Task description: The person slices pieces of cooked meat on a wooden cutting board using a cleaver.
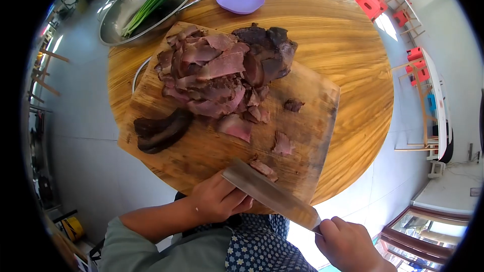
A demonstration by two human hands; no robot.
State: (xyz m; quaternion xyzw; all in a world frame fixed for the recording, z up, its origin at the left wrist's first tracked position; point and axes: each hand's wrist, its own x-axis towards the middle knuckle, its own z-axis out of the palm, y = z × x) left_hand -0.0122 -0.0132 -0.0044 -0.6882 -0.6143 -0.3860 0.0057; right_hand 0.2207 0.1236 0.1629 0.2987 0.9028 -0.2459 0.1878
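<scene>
Round surface (353, 70) sat under the board (315, 90), probably for protection; right hand (348, 242) gripped cleaver (272, 194), left hand (217, 199) curled beside it, hold unclear.

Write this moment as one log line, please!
right hand: grips knife | left hand: next to knife, grasp unclear | sliced meat: heaped on board | greens: in bowl

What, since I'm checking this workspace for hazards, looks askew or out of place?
The metal basin, far left, seems to jut past the edge of the round table, odd because it could get knocked. Nothing else stands out.
</scene>
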